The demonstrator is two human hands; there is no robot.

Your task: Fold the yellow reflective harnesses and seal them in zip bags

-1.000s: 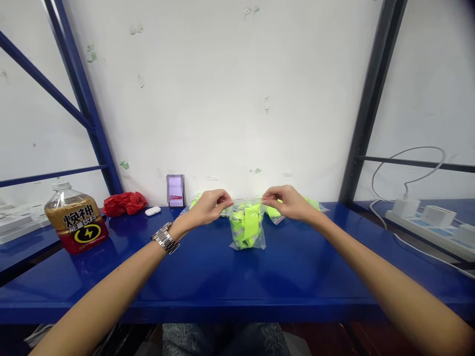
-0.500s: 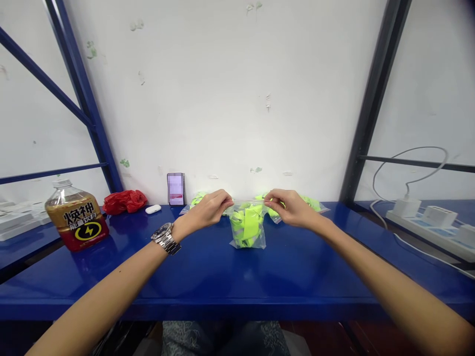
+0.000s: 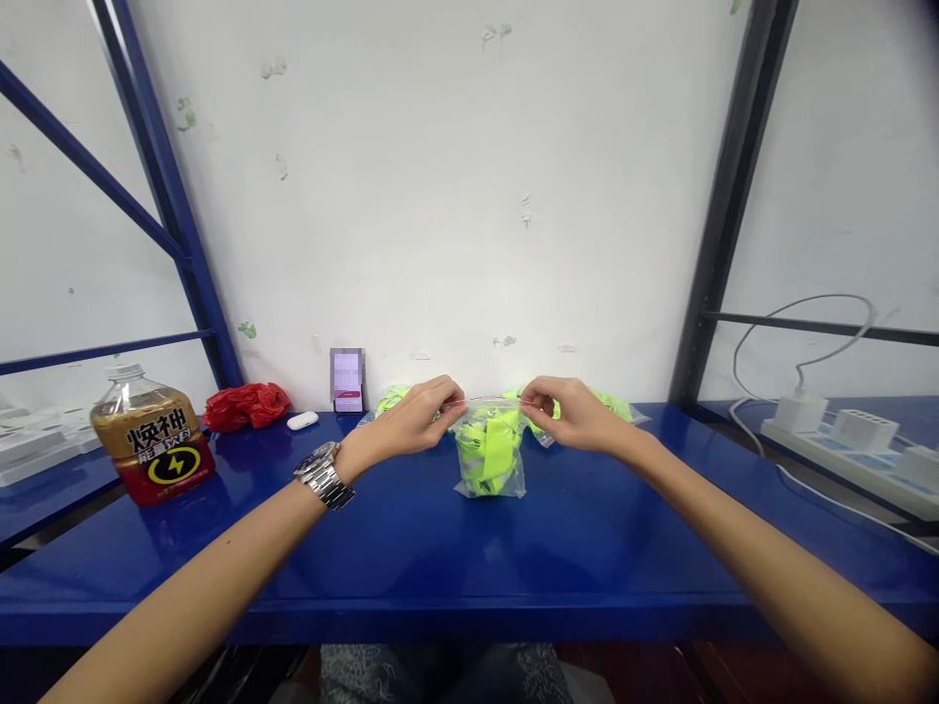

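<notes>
While the desk carries filled bags along its back, the left hand and right hand pinch another bag by the ends of its top edge.
This bag stands upright mid-desk between the hands, its foot apparently resting there; the yellow bundle is already inside, so packing looks done, closing seems left, and whether the top is sealed is too fine to tell.

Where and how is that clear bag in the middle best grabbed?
Probably by its top corners, one from each side: the clear bag is upright, its thin top edge spanning between the left hand and right hand, above bulging neon-yellow contents.
</notes>
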